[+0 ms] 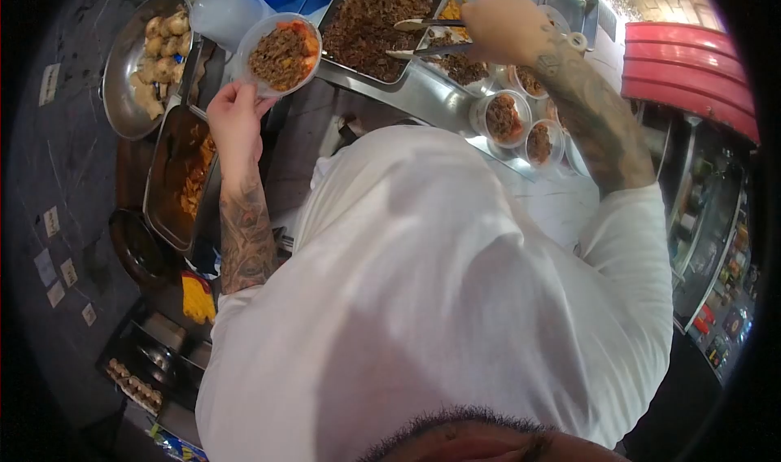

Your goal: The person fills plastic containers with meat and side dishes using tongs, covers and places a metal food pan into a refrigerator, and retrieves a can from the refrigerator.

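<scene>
My left hand (235, 120) pinches the rim of a clear round container (281, 54) filled with dark shredded meat and some orange-red food. In my right hand (506, 29) are metal tongs (435, 49), their two tips pointing left over the right edge of a steel tray (376, 24) of dark shredded meat. Nothing can be made out between the tips. Below my right hand, several filled round containers stand together, among them one with meat and red food (503, 119) and another at its lower right (539, 143).
A steel bowl (122, 96) of pale round pieces is at upper left, near stacked plastic containers (229, 15). Below it sits a pan (172, 149) with orange food. Yellow gloves (198, 298) lie lower left; a red ribbed tub (690, 76) is at upper right.
</scene>
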Action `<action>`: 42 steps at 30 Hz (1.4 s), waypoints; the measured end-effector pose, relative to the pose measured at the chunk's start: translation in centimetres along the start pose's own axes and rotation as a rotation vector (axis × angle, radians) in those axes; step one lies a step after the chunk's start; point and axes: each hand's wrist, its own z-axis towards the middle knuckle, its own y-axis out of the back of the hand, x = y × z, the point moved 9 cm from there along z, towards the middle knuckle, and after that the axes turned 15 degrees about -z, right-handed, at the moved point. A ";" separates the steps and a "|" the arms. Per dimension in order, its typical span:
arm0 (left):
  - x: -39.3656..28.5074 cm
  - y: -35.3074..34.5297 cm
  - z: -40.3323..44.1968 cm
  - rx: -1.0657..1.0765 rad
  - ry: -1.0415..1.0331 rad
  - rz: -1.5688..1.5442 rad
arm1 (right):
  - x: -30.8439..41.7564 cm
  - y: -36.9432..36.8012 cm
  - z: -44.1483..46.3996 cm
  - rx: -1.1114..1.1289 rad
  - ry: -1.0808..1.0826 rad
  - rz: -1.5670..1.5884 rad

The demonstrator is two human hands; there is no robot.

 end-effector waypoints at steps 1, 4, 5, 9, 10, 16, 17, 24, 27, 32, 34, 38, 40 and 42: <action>0.1 -0.1 0.0 0.013 0.005 -0.005 | 0.4 0.0 0.5 0.003 -0.001 -0.001; 0.0 -1.1 -0.3 0.000 0.010 -0.002 | 0.9 -1.0 1.9 0.037 -0.011 -0.013; 0.1 -1.3 -0.3 -0.001 0.010 -0.006 | 0.8 -1.0 2.1 0.023 -0.014 -0.037; 0.6 -1.6 -0.1 0.025 0.035 0.003 | -0.9 0.2 1.9 0.056 0.008 -0.029; 0.7 -1.8 0.0 0.038 0.037 -0.002 | -1.4 0.3 1.7 0.058 0.007 -0.033; 1.8 -1.8 1.0 0.057 0.039 0.032 | -5.4 4.7 -2.3 -0.004 -0.097 -0.006; 2.1 -2.0 1.2 0.059 0.038 0.031 | -6.1 5.0 -3.1 -0.004 -0.099 -0.007; 3.5 -4.2 2.6 0.067 0.033 0.000 | -6.3 11.8 -9.3 -0.067 -0.231 0.062; 3.5 -6.2 2.4 0.090 0.022 0.052 | -6.9 11.3 -9.5 -0.081 -0.208 0.116; 4.2 -8.8 2.5 0.192 0.010 0.144 | -1.9 12.9 -9.5 -0.086 -0.047 0.140; 4.2 -9.5 2.0 0.189 -0.007 0.127 | -1.9 9.4 -7.8 0.109 -0.029 0.049; 3.7 -9.4 1.5 0.179 -0.045 0.249 | -2.3 11.2 -9.6 -0.069 -0.048 -0.016; 3.8 -9.4 1.3 0.191 -0.043 0.337 | -2.9 11.0 -10.4 0.027 -0.134 -0.056; 3.7 -9.9 0.9 0.205 -0.052 0.333 | -3.1 9.8 -9.8 0.058 -0.116 0.020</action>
